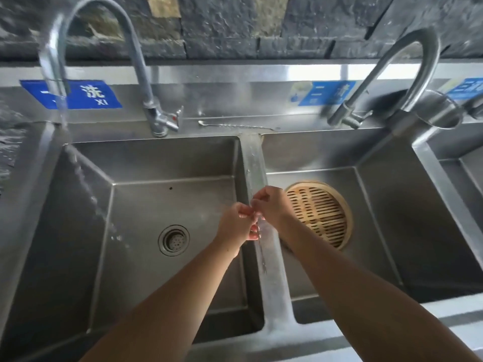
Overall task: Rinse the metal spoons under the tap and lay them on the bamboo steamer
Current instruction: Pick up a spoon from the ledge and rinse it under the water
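Note:
My left hand [234, 226] and my right hand [273, 206] meet above the divider [254, 163] between the left and middle basins. Both pinch a thin metal spoon [262, 254], which is blurred, with its long handle pointing down toward me. A second long metal spoon [235, 125] lies on the back ledge behind the divider. The round bamboo steamer [320, 214] sits in the middle basin, just right of my right hand, and nothing shows on its slats. The left tap [56, 61] is running, and its stream [78, 168] falls into the left basin, well left of my hands.
The left basin has a round drain [173, 240] in its floor. A second tap [407, 74] arches over the middle basin, with no water visible from it. A third basin [465, 173] starts at the far right. Blue labels hang on the steel backsplash under a dark stone wall.

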A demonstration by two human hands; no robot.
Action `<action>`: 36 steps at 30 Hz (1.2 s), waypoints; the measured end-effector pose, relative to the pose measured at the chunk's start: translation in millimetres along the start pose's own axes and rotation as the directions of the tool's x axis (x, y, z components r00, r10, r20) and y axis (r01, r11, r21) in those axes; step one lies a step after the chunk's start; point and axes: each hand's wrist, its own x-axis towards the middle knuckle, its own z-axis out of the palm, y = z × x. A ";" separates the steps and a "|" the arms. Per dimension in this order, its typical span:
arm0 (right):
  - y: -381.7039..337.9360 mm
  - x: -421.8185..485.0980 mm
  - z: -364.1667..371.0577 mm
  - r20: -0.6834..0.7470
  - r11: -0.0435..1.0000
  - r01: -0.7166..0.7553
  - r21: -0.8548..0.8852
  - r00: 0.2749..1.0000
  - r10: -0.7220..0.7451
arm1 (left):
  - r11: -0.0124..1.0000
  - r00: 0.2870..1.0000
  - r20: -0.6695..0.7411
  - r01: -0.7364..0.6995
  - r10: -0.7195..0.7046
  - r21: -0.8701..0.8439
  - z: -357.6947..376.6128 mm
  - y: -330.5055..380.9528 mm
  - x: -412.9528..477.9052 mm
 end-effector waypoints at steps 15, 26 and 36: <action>40.6 8.7 -3.9 -0.007 0.977 0.043 -0.207 0.999 -0.045 | 0.946 0.994 -0.111 0.040 -0.004 0.320 41.3 -11.7 7.8; 43.6 6.4 -0.1 -0.023 0.931 0.121 -0.343 0.990 -0.137 | 0.802 0.990 -0.053 -0.076 0.133 0.593 37.6 -4.4 4.1; 45.4 7.1 -2.0 -0.009 0.912 0.169 -0.374 0.983 -0.186 | 0.739 0.982 -0.046 -0.107 0.184 0.665 40.2 -6.8 2.9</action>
